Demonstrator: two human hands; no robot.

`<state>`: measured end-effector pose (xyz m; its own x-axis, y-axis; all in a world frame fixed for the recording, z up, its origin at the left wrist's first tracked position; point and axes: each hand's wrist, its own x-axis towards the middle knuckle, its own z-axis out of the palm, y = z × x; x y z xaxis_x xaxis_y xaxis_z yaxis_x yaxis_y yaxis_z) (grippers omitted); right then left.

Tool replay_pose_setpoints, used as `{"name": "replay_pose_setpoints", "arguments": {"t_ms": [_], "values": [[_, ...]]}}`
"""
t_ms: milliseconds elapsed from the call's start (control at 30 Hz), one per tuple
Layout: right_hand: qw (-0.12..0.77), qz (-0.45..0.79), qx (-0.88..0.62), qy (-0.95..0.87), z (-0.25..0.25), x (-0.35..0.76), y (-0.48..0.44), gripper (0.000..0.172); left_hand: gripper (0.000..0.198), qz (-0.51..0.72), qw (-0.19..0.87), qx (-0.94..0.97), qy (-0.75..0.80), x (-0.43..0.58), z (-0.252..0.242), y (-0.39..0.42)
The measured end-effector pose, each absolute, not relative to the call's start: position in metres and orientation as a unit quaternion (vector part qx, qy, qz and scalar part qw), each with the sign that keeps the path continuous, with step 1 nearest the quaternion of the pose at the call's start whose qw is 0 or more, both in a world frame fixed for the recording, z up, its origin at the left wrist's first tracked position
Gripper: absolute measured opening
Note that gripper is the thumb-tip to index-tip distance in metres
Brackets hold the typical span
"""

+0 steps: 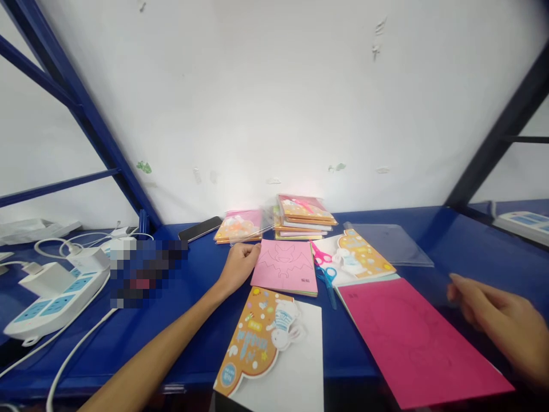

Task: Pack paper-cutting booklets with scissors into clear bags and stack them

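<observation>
My left hand (242, 263) is closed, its fingertips at the upper left edge of a stack of pink paper sheets (283, 266) with a bat outline on top. My right hand (500, 323) hovers, a little blurred, to the right of a magenta sheet (412, 337); its fingers are loosely bent and hold nothing I can see. Faint lines are drawn on that sheet. Pink scissors (321, 256) and blue scissors (328, 280) lie between the papers. Nearest me is an orange and white booklet cover (257, 343) with a rabbit; a similar cover (360, 257) lies behind the magenta sheet.
Against the wall stand a pile of wrapped booklets (304, 214) and a smaller one (240, 223). A clear plastic sleeve (394, 243) lies at back right. A dark phone (200, 228) and a white power strip (60, 303) with cables occupy the blue table's (184, 320) left side.
</observation>
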<state>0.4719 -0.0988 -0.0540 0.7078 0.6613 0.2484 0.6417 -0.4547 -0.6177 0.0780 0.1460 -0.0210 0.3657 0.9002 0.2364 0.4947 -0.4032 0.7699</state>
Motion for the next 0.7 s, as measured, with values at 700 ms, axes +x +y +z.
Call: {"name": "replay_pose_setpoints", "arguments": {"t_ms": [700], "values": [[0.366, 0.084, -0.833, -0.406, -0.033, 0.444, -0.095, 0.054, 0.045, 0.208, 0.135, 0.889, 0.386, 0.06, -0.014, 0.15]]}}
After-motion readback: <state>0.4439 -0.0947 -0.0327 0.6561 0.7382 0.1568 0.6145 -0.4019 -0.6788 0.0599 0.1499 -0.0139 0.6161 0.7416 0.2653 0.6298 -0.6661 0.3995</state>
